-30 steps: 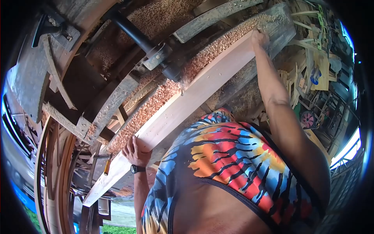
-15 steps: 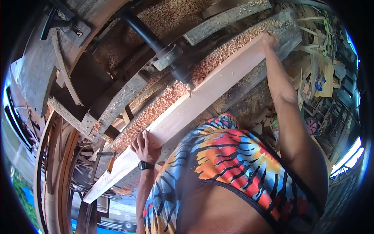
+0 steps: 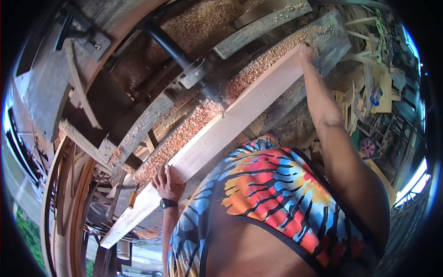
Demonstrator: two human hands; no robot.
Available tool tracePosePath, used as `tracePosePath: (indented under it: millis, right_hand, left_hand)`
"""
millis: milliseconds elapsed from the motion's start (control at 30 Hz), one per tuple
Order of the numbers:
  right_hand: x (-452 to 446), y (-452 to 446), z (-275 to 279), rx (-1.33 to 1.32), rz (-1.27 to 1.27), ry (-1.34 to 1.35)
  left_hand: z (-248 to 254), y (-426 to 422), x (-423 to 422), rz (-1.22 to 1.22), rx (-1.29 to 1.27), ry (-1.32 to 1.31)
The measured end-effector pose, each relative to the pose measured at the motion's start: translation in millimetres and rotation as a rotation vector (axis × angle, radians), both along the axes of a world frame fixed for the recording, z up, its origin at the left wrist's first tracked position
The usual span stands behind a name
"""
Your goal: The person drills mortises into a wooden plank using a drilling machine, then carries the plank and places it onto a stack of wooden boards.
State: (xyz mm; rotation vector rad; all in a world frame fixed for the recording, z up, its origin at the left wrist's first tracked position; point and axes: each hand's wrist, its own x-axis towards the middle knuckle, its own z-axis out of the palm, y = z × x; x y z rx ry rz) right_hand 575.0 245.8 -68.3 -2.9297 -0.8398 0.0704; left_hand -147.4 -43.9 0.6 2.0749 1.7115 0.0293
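A long pale wooden board (image 3: 258, 94) lies slantwise across a shaving-strewn workbench, in front of my body. My left hand (image 3: 168, 183), with a dark watch on its wrist, grips the board towards its lower left end, fingers over the far edge. At the upper right end my right hand (image 3: 308, 51) is closed round the board's corner. Between the hands, a black shaft with a metal collar (image 3: 194, 74) reaches to the far edge, where the edge has a step. Flying chips blur the shaft's tip, so the cutter itself is hidden.
Reddish wood shavings (image 3: 184, 134) are heaped along the board's far side. A yellow-handled tool (image 3: 133, 198) lies by its lower left end. Curved timbers (image 3: 263, 28) stand beyond the shaft, and scrap wood (image 3: 380, 92) is piled at the right.
Both hands and the board have shifted slightly towards the lower left, past the shaft. The step in the board's edge has grown more visible, and more chips fly at the shaft's tip.
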Motion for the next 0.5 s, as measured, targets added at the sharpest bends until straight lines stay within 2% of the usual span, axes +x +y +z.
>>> tracePosePath:
  millis: [33,133,233,300,367,467,500]
  right_hand:
    - [-4,2,2,0.006,0.06,0.009]
    - [-9,8,12,-0.04,-0.127,0.143]
    - [25,-8,0,-0.076,0.055,0.188]
    - [41,-25,-4,-0.067,0.308,0.21]
    - [53,-35,-11,-0.063,0.425,0.22]
    - [85,-58,-46,-0.085,0.276,0.249]
    - [81,-66,-35,-0.12,0.271,0.261]
  left_hand:
    - [3,3,2,0.01,-0.018,0.002]
    - [16,7,10,0.066,-0.103,0.034]
    - [28,8,22,0.117,-0.164,0.075]
    - [33,5,24,0.107,-0.192,0.08]
    - [35,3,27,0.092,-0.208,0.089]
    - [29,-18,28,0.036,-0.14,0.12]
    - [30,-25,30,0.017,-0.115,0.127]
